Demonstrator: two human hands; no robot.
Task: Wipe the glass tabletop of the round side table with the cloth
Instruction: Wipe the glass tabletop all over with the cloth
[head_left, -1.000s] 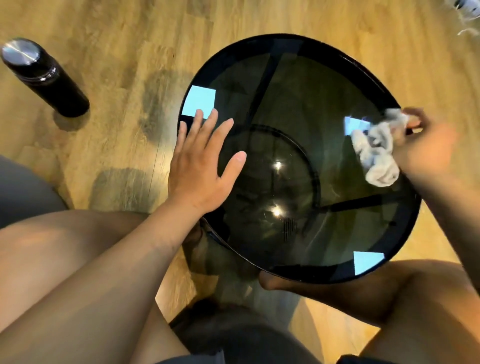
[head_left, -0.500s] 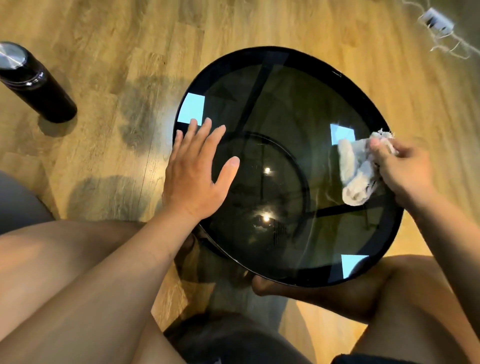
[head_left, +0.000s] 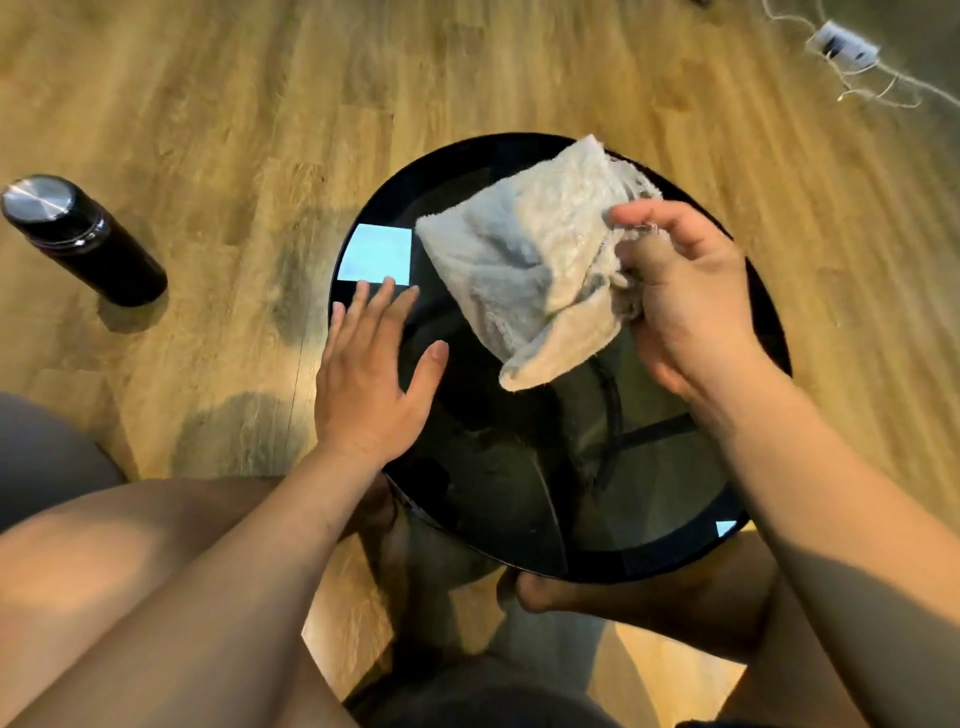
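The floor (head_left: 467, 78) is of wooden planks in warm yellow light, with soft shadows on it. At 10 o'clock a black bottle (head_left: 98, 249) with a silver metal lid stands upright on it. At 2 o'clock lies a white adapter (head_left: 844, 44) with thin pale cords.

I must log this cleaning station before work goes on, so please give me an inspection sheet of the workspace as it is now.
Surface: glass tabletop, dark, round, black rim, pale square reflections.
Job's things: cloth, crumpled, seemingly raised above the glass.
Clutter: black bottle, silver lid, upright on the floor left of the table.
Grippers: left hand flat on the glass near the left rim; right hand grips the cloth.
Cables: white adapter with thin cords, far right on the floor.
Surroundings: wooden floor; the person's bare legs beside the table.
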